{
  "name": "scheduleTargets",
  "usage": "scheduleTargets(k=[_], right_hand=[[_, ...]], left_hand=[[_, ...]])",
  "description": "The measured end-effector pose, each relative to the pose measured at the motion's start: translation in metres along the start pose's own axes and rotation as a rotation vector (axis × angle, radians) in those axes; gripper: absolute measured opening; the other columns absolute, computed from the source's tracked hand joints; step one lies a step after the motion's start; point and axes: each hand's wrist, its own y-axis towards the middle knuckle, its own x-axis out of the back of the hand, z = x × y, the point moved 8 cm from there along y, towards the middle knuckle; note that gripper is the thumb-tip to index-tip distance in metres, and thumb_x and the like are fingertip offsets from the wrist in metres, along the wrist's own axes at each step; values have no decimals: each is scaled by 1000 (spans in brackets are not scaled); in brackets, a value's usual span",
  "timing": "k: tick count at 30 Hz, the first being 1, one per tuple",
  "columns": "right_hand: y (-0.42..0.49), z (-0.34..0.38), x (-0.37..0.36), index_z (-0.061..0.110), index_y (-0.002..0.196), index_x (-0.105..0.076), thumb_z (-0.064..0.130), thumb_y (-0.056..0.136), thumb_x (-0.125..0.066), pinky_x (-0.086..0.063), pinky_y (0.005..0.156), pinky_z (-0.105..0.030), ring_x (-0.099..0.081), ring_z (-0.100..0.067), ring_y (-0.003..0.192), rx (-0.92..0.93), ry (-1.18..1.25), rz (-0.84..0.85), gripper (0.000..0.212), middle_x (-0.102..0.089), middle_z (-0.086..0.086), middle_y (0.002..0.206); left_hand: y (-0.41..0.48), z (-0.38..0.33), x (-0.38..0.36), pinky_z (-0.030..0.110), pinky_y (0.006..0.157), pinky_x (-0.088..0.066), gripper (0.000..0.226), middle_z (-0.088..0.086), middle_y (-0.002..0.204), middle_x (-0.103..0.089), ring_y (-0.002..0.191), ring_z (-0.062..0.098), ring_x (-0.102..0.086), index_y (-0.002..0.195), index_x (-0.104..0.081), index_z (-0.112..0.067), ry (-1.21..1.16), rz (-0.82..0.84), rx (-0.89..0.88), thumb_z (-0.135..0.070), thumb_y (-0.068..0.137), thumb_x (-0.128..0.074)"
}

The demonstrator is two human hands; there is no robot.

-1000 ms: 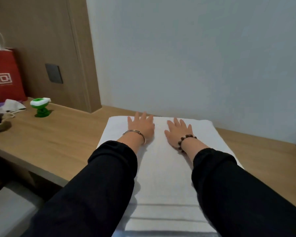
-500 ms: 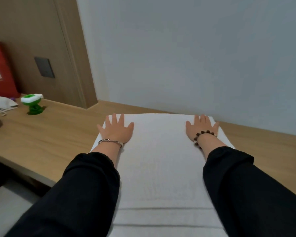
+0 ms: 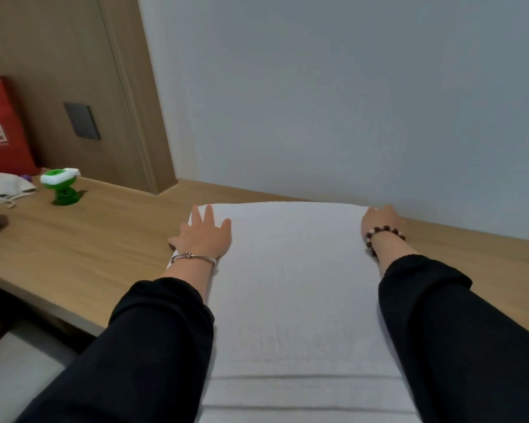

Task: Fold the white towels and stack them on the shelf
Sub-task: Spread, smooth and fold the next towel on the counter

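Towel (image 3: 287, 285) smoothing imo: left hand (image 3: 202, 236) splayed flat, right hand (image 3: 380, 219) at far corner (grip hidden, can't tell). Press evenly w/ both.

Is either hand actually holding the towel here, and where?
Left hand lies flat on the white towel's far left corner, gripping nothing. Right hand covers the far right corner; fingers hidden, grip unclear.

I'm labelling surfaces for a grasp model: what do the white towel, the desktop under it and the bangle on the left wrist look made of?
Towel: soft cotton-like terry, matte, with fine nubby pile and flat woven bands at the near end. Desktop: light wood or wood-look laminate, satin, with straight grain lines. Bangle: thin silvery metal, judging by its glint.
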Motion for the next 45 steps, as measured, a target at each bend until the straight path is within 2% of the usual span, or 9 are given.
scheduleTargets(k=[6,11,18,25,31,35,39,42,45], right_hand=[[24,-22,10,2,116,-55,37,98,-38,-39,55,-28,-49,-24,62,-266,391,251,43,-56,-10,82],[44,-8,8,8,125,-58,50,97,-37,-43,96,-34,-58,-31,115,-44,152,458,55,-58,-13,130],[55,-7,3,3,67,-53,20,99,-46,-42,80,-34,-52,-25,84,37,122,448,37,-59,-15,86],[41,-4,16,4,109,-64,8,101,-28,-45,78,-28,-61,-27,102,114,-146,140,37,-65,-11,112],[46,-7,18,4,135,-46,52,98,-34,-38,65,-26,-60,-26,87,-43,39,292,62,-57,-14,120],[35,13,13,6,142,-38,36,104,-25,-31,52,-19,-47,-15,65,131,-153,344,50,-45,-14,142],[32,26,4,2,138,-44,36,104,-29,-46,83,-26,-52,-33,116,200,-110,362,50,-44,-18,143],[32,13,4,2,130,-50,40,102,-33,-47,75,-33,-59,-31,92,100,-6,358,50,-53,-18,130],[35,1,-5,3,139,-42,36,102,-37,-39,103,-36,-47,-32,124,-11,279,430,50,-42,-13,145]], left_hand=[[3,-2,-2,50,104,-26,62,-1,160,-3,137,33,-24,151,-10,-30,20,-67,16,-56,95,-18],[5,-2,-2,49,105,-26,62,2,159,-6,137,35,-24,151,-12,-29,27,-97,8,-54,95,-19],[5,1,-2,48,105,-28,63,-1,159,-5,136,34,-26,151,-11,-31,-8,-84,14,-56,94,-18],[5,3,-1,48,104,-29,60,0,159,-7,134,33,-30,151,-7,-31,-24,-72,39,-53,96,-16],[5,3,-2,47,105,-28,60,4,158,-11,135,33,-29,152,-8,-29,-8,-70,53,-51,96,-16],[4,2,-2,48,105,-28,60,5,158,-11,135,33,-29,152,-7,-29,5,-59,61,-51,96,-16],[8,2,-4,49,105,-29,60,5,158,-12,135,34,-29,151,-7,-30,-1,-54,65,-51,96,-15],[7,2,-4,49,104,-29,60,5,157,-13,134,34,-29,151,-7,-30,-3,-53,66,-51,96,-16],[8,3,-3,50,103,-30,60,4,157,-14,134,33,-29,151,-7,-31,-24,-63,55,-52,95,-16]])
